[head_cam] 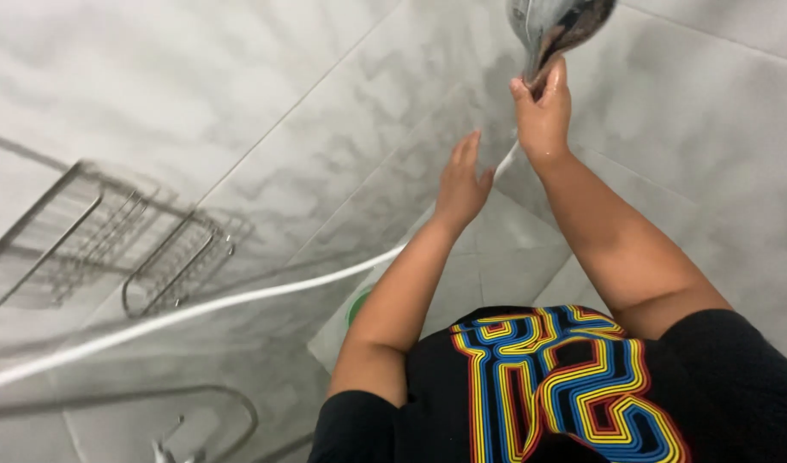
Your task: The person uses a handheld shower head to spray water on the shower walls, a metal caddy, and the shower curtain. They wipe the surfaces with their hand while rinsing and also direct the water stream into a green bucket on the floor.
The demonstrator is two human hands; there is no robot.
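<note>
Gleaming wet, the tiled wall filled the view, with a wire rack mounted at left. A white hose crossed it, limp and bendy, likely slick. Up top, the shower head looked light but rigid, best held at its neck. The right hand clenched that neck; the left hand hung spread, holding nothing.

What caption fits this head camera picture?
Right hand grips a shower head while the open left hand hovers beside it.
</note>
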